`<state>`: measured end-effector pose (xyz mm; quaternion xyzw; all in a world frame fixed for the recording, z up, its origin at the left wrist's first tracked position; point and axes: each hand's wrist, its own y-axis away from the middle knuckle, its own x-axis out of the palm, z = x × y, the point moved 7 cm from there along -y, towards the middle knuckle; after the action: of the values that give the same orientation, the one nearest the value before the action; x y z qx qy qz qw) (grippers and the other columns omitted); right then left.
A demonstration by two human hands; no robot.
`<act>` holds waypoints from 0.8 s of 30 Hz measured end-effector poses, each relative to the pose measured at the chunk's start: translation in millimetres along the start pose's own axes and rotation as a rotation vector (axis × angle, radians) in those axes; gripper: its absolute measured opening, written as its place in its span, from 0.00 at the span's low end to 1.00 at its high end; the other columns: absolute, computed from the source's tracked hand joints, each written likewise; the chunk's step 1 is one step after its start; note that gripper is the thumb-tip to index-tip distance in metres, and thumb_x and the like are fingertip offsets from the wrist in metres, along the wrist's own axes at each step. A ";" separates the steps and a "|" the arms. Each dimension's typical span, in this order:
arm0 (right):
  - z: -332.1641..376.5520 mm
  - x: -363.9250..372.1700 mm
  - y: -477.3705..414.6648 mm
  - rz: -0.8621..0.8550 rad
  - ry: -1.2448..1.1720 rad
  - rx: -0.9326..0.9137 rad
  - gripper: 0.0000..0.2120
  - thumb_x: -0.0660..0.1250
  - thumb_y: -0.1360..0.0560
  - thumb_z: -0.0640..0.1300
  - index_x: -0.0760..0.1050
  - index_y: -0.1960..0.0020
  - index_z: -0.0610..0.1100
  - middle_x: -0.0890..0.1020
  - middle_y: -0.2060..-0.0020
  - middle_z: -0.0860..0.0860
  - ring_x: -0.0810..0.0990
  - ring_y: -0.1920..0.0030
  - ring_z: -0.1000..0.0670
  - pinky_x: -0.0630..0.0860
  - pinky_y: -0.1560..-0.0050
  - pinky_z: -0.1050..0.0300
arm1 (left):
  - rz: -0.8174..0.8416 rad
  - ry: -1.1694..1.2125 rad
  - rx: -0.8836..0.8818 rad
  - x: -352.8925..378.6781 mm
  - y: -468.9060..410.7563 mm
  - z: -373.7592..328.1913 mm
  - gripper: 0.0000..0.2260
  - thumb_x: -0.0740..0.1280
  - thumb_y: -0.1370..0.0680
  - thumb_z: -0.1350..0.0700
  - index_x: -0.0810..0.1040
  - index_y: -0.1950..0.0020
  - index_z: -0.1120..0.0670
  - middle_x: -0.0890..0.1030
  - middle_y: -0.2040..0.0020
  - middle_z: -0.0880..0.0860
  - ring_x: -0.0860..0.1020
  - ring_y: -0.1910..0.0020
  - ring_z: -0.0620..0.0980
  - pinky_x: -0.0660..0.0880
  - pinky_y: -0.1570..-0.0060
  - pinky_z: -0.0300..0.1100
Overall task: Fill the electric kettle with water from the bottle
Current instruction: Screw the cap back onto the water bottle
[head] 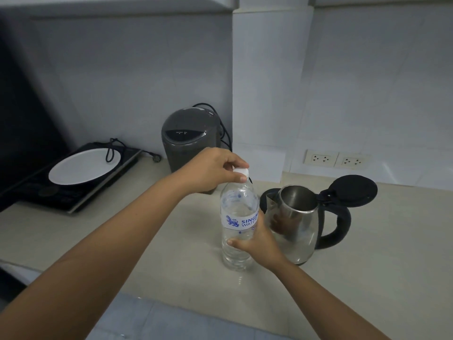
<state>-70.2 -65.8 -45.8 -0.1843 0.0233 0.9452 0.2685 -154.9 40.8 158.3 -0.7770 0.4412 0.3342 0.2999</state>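
2 hands grip the upright bottle: left hand pinching its cap, right hand around its body, partly hiding the open-lidded kettle.

My left hand and right hand are bare, both forearms uncovered with no sleeves, and, as far as I can tell, ringless.

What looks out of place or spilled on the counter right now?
Nothing spilled. One oddity: a black power cord lies coiled on the white plate atop the black induction cooktop. The steel electric kettle stands lid-open beside the upright clear water bottle.
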 end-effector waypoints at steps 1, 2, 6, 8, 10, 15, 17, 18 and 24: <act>-0.3 -0.2 0.1 0.003 0.001 0.003 0.46 0.83 0.40 0.53 0.58 0.32 0.64 0.76 0.42 0.69 0.74 0.41 0.69 0.71 0.43 0.66 | 0.018 -0.039 0.001 1.4 -2.3 -2.7 0.16 0.76 0.28 0.47 0.83 0.41 0.44 0.79 0.57 0.35 0.76 0.57 0.29 0.70 0.59 0.26; -0.4 -0.4 0.1 0.006 0.001 0.008 0.46 0.83 0.40 0.53 0.58 0.32 0.64 0.76 0.42 0.69 0.74 0.41 0.71 0.71 0.44 0.67 | 0.043 -0.050 -0.004 2.8 -4.5 -3.6 0.16 0.75 0.28 0.48 0.82 0.40 0.45 0.79 0.56 0.34 0.77 0.56 0.29 0.70 0.56 0.26; -0.9 -2.3 0.2 0.015 0.021 0.028 0.43 0.83 0.40 0.54 0.58 0.38 0.72 0.77 0.41 0.67 0.74 0.42 0.70 0.71 0.46 0.68 | 0.184 0.013 -0.026 5.6 -5.0 -3.2 0.15 0.72 0.24 0.53 0.81 0.38 0.43 0.81 0.45 0.36 0.78 0.44 0.35 0.72 0.41 0.34; -0.6 -3.5 0.0 0.023 0.036 0.032 0.41 0.82 0.40 0.55 0.58 0.41 0.74 0.77 0.41 0.66 0.75 0.41 0.68 0.71 0.45 0.67 | 0.224 0.009 -0.016 6.7 -4.8 -5.3 0.15 0.70 0.22 0.56 0.81 0.38 0.42 0.81 0.41 0.38 0.79 0.42 0.39 0.73 0.39 0.38; -0.7 -4.1 -0.1 0.029 0.043 0.039 0.41 0.82 0.40 0.55 0.58 0.42 0.76 0.78 0.41 0.65 0.76 0.41 0.66 0.72 0.44 0.65 | 0.252 0.009 -0.003 9.1 -4.5 -8.6 0.16 0.68 0.21 0.58 0.81 0.39 0.39 0.82 0.39 0.46 0.79 0.39 0.52 0.74 0.36 0.50; -0.3 -5.0 0.3 0.032 0.061 0.042 0.43 0.82 0.41 0.57 0.55 0.45 0.83 0.78 0.43 0.68 0.76 0.43 0.68 0.72 0.47 0.67 | 0.111 0.016 -0.006 3.9 -2.8 -8.0 0.11 0.69 0.25 0.45 0.79 0.44 0.32 0.82 0.48 0.45 0.81 0.47 0.48 0.77 0.42 0.47; 0.2 -5.2 0.1 0.032 0.059 0.041 0.43 0.82 0.41 0.57 0.55 0.44 0.82 0.78 0.42 0.68 0.76 0.42 0.67 0.72 0.46 0.66 | -0.052 -0.057 -0.025 -0.9 -3.7 -4.4 0.10 0.71 0.28 0.39 0.79 0.49 0.38 0.81 0.52 0.41 0.80 0.53 0.40 0.78 0.50 0.39; 0.2 -5.9 -0.2 0.030 0.060 0.041 0.43 0.82 0.41 0.57 0.56 0.44 0.81 0.78 0.42 0.68 0.76 0.42 0.66 0.73 0.45 0.64 | -0.109 -0.102 -0.037 -1.8 -3.9 -3.1 0.12 0.71 0.31 0.36 0.79 0.53 0.40 0.81 0.55 0.42 0.80 0.57 0.42 0.79 0.56 0.41; 0.3 -7.5 -1.8 0.057 0.086 0.045 0.42 0.82 0.42 0.59 0.56 0.44 0.81 0.79 0.43 0.66 0.78 0.42 0.63 0.76 0.42 0.59 | -0.077 -0.280 0.050 -5.1 -9.3 -9.5 0.15 0.73 0.29 0.39 0.84 0.52 0.49 0.79 0.63 0.41 0.79 0.61 0.38 0.73 0.63 0.32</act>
<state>-63.5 -67.9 -42.7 -0.2178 0.0614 0.9429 0.2443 -146.2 40.1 169.5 -0.7315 0.3731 0.4162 0.3906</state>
